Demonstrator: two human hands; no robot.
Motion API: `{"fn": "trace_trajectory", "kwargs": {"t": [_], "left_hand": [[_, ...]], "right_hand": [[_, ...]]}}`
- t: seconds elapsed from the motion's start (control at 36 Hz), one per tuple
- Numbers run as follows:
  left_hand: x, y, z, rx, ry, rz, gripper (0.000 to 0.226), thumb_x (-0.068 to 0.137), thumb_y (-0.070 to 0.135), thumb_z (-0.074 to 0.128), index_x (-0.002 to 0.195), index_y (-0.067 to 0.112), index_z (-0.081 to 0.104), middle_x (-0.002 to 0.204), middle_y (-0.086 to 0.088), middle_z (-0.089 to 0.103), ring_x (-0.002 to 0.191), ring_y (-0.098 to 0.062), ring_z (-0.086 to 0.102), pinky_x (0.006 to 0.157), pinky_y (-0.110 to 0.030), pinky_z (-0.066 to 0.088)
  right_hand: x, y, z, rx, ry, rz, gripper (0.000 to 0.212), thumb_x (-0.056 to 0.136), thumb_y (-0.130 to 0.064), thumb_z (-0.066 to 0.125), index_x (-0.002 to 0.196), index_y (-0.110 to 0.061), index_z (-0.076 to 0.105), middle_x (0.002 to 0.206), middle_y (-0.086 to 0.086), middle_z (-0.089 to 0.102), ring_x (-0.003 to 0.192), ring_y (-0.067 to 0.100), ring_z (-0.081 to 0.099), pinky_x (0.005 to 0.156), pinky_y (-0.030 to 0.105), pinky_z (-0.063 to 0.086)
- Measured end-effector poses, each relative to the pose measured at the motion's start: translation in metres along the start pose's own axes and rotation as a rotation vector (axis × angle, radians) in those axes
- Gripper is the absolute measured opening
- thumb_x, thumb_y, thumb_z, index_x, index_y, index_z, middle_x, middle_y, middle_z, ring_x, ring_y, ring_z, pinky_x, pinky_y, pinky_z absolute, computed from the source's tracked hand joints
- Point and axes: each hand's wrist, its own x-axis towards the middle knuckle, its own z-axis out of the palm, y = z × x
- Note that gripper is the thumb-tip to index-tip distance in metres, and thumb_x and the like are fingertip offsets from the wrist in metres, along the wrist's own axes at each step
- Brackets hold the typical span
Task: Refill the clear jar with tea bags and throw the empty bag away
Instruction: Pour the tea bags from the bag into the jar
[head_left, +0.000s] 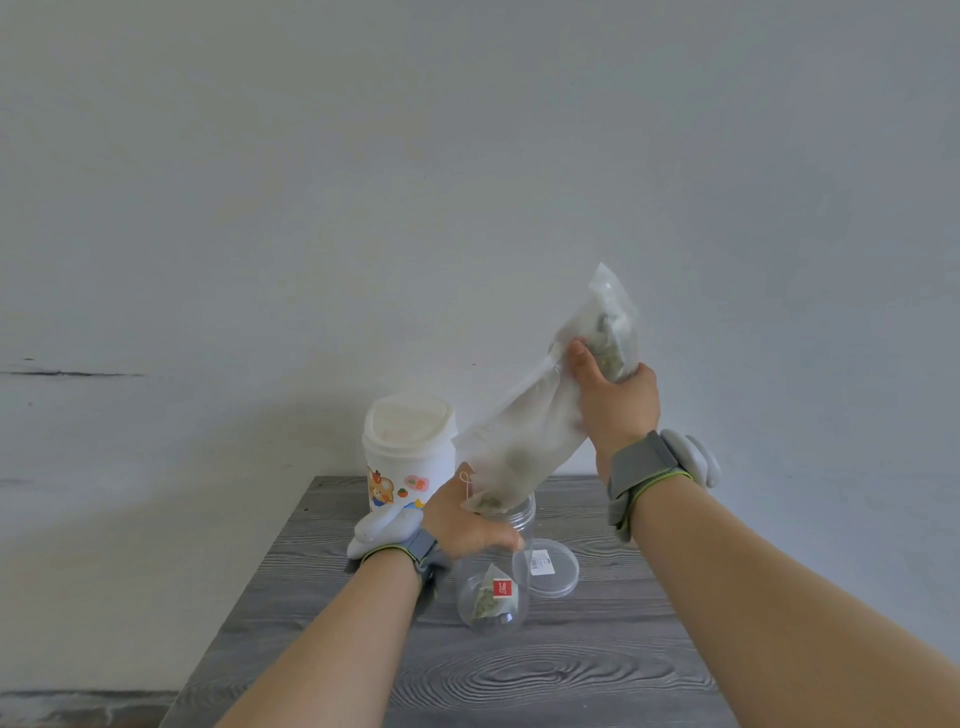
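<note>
A clear jar (493, 597) stands on the grey wood-grain table (571, 670), with one pyramid tea bag with a red tag (491, 597) inside it. My left hand (462, 525) grips the jar near its neck. My right hand (613, 400) holds a frosted plastic bag (524, 431) tilted mouth-down over the jar's opening. Several tea bags show through the bag, some at its raised end and one at its mouth, right at the jar's rim.
The jar's clear lid (553, 566) lies flat on the table just right of the jar. A small white bin with a swing lid and cartoon stickers (408, 452) stands at the table's back left edge. A plain grey wall is behind.
</note>
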Motion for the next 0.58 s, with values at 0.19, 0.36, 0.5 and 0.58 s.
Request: {"fn": "trace_trajectory", "kwargs": {"t": [0.19,0.36,0.5,0.58], "left_hand": [[0.006,-0.006,-0.009,-0.140,-0.081,-0.016,0.063,0.067,0.035,0.086,0.119,0.033,0.049,0.119,0.013,0.060,0.121,-0.011,0.053,0.105,-0.026,0.037],[0.022,-0.014,-0.009,-0.324,0.053,-0.043,0.081,0.052,0.032,0.093,0.122,0.023,0.054,0.109,0.007,0.067,0.105,-0.012,0.062,0.097,-0.030,0.048],[0.028,-0.015,-0.009,-0.375,0.098,-0.083,0.086,0.038,0.029,0.086,0.119,0.023,0.056,0.115,0.000,0.064,0.104,-0.016,0.060,0.084,-0.025,0.046],[0.031,-0.017,-0.008,-0.363,0.078,-0.089,0.091,0.030,0.037,0.083,0.118,0.026,0.058,0.114,0.002,0.064,0.105,-0.016,0.060,0.093,-0.032,0.049]], "right_hand": [[0.004,-0.005,-0.002,0.007,0.017,0.021,0.072,0.068,-0.060,0.073,0.121,-0.015,0.053,0.107,0.002,0.067,0.095,0.026,0.065,0.087,0.045,0.056],[0.008,-0.008,-0.004,0.028,0.018,0.037,0.069,0.068,-0.059,0.073,0.118,-0.015,0.056,0.104,0.002,0.068,0.093,0.025,0.066,0.087,0.044,0.056],[0.010,-0.011,-0.006,0.019,0.031,0.034,0.068,0.070,-0.058,0.073,0.120,-0.014,0.055,0.106,0.002,0.067,0.093,0.024,0.065,0.086,0.043,0.056],[0.010,-0.010,-0.007,0.018,0.047,0.035,0.069,0.069,-0.059,0.073,0.119,-0.014,0.055,0.107,0.003,0.067,0.093,0.025,0.065,0.087,0.044,0.056]]}}
